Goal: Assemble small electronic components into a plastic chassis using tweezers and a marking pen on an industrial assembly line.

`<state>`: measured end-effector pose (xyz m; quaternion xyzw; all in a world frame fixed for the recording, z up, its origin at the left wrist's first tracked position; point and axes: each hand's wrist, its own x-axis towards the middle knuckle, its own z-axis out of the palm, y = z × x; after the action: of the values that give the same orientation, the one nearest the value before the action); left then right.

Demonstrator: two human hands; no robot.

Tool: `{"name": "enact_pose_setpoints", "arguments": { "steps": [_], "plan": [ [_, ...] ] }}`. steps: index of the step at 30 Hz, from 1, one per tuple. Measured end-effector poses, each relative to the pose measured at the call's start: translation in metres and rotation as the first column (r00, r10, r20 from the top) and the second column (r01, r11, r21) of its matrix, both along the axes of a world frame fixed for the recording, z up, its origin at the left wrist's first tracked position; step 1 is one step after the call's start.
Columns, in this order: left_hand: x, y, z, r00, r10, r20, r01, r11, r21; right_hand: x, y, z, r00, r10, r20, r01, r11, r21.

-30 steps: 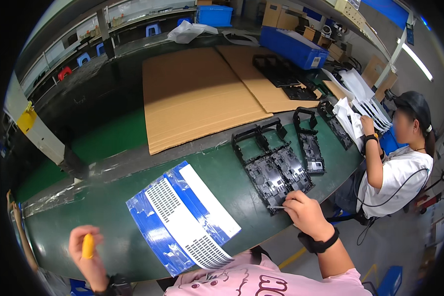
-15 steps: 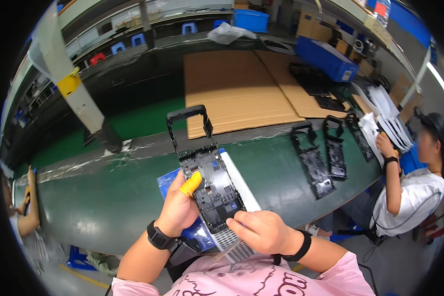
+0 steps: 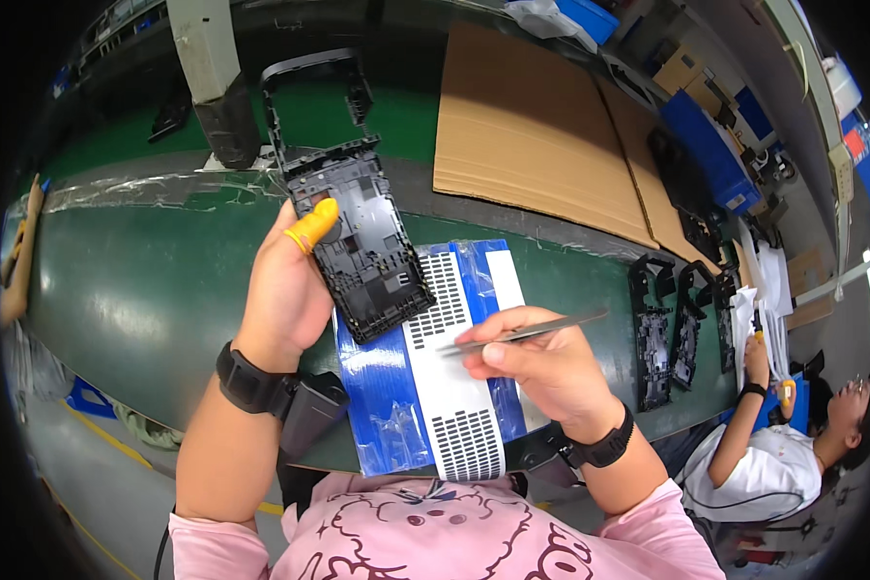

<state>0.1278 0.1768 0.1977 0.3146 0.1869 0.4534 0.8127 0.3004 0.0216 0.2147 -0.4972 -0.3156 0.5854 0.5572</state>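
Observation:
My left hand [image 3: 285, 285] grips a black plastic housing [image 3: 362, 227] by its left edge, the thumb in a yellow finger cot [image 3: 314, 224] lying on its inner face. A loop-shaped frame extends from the housing's far end. My right hand [image 3: 556, 372] is closed on metal tweezers [image 3: 561, 326], whose tips point left over a white sheet [image 3: 423, 377] with rows of small black rectangular pieces. Part of this sheet is bare white near the tips. Whether the tips hold a piece is too small to tell. The sheet lies on a blue taped panel or box [image 3: 372, 401].
Several similar black housings [image 3: 654, 348] lie at the right of the green table [image 3: 155, 280]. Large cardboard [image 3: 532, 135] lies beyond, near a blue bin [image 3: 710, 145]. A co-worker [image 3: 773, 454] sits at the right; another person's arm [image 3: 21, 256] shows far left. A post [image 3: 208, 77] stands at the back.
The view has turned. My right hand has left the housing's near end and is over the sheet, with the tweezers now plainly visible. My left hand has carried the housing up and left.

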Motion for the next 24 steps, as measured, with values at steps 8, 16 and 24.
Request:
{"name": "enact_pose_setpoints", "arguments": {
  "steps": [8,16,24],
  "plan": [
    [-0.004,-0.003,-0.017,0.993,0.066,0.094,-0.048,0.982,-0.185,-0.001,0.024,-0.031,0.936,-0.321,0.142,0.304,0.944,0.127],
    [0.005,-0.015,-0.006,0.989,0.128,0.072,-0.119,0.986,-0.116,0.004,0.021,-0.041,0.917,-0.34,0.208,0.326,0.94,0.1],
    [0.008,-0.022,-0.003,0.996,0.061,0.068,-0.053,0.992,-0.116,-0.002,0.023,-0.039,0.916,-0.302,0.264,0.287,0.953,0.094]
  ]
}}
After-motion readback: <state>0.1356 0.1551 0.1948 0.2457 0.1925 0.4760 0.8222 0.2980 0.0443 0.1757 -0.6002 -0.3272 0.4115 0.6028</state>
